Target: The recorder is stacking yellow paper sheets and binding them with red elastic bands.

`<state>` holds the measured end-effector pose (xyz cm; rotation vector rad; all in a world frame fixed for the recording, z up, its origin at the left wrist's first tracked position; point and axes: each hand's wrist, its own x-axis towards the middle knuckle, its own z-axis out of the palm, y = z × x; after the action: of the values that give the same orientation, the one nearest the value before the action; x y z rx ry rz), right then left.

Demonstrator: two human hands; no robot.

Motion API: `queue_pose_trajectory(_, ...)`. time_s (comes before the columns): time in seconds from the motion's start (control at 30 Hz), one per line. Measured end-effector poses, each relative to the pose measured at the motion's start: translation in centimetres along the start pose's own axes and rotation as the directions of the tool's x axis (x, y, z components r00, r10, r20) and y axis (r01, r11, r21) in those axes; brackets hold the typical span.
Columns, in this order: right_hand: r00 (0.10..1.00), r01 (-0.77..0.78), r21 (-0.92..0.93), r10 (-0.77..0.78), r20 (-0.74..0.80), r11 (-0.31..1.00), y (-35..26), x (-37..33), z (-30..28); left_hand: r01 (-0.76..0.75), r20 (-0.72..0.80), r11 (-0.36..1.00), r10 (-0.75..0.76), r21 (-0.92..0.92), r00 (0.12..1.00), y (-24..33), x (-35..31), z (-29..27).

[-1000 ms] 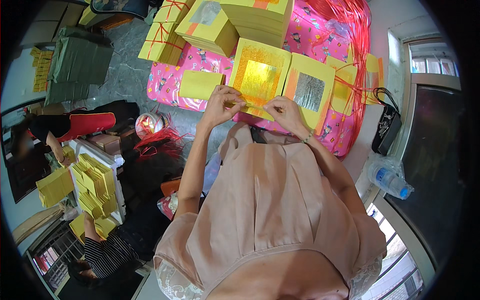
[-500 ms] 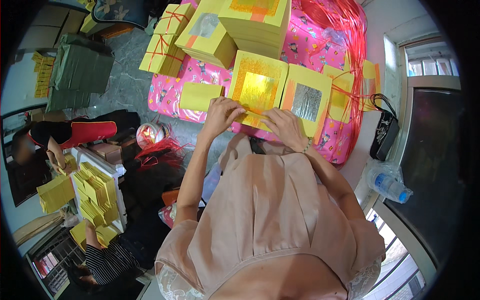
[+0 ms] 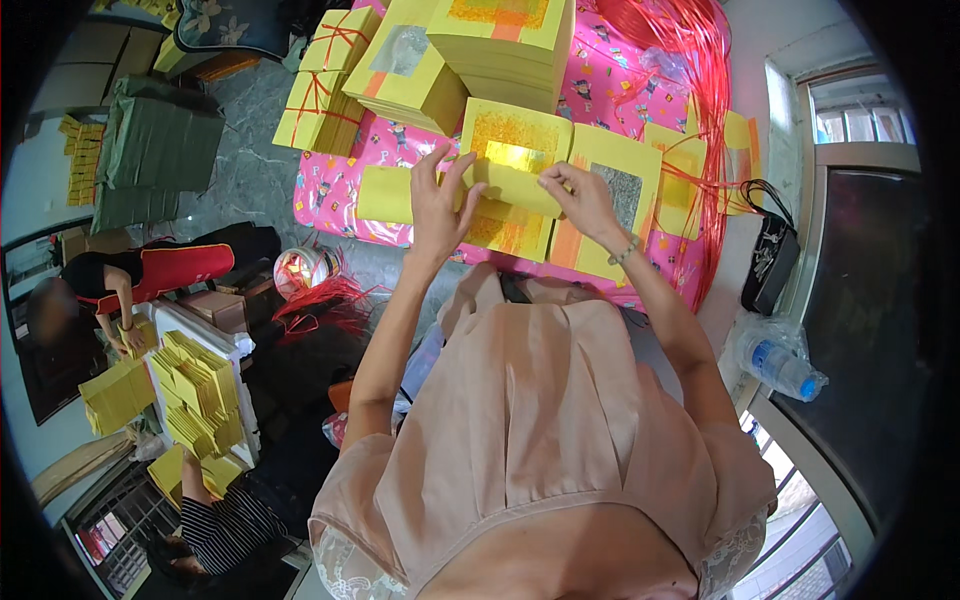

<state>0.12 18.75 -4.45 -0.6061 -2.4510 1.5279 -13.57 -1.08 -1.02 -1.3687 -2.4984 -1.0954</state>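
A sheet [image 3: 518, 188] lies doubled up on the gold stack [image 3: 500, 232], its plain side out. At its 9 o'clock edge the left hand [image 3: 440, 208] has fingers spread; whether they touch is unclear. At 3 o'clock the right hand [image 3: 585, 200] pinches its edge, thumb to forefinger. The step appears to be folding; next, seemingly, calls for an even crease. Farther out: silver stack [image 3: 622, 185] at 3, tall stack [image 3: 500, 72] at 12.
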Motion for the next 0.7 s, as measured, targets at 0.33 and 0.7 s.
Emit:
queue_pose_trajectory(0.33, 0.991, -0.023, -0.152, 0.002, -0.133, 0.988, 0.4, 6.2, -1.7, -0.116, 0.225, 0.992, 0.103, 0.044, 0.969, 2.4, -1.5, 3.7)
queue_pose_trajectory(0.7, 0.939, 0.087, -0.505, -0.239, -0.245, 0.859, 1.6, 8.4, -0.8, -0.116, 0.342, 0.985, 0.067, 0.127, 0.937, 1.6, -0.3, 6.2)
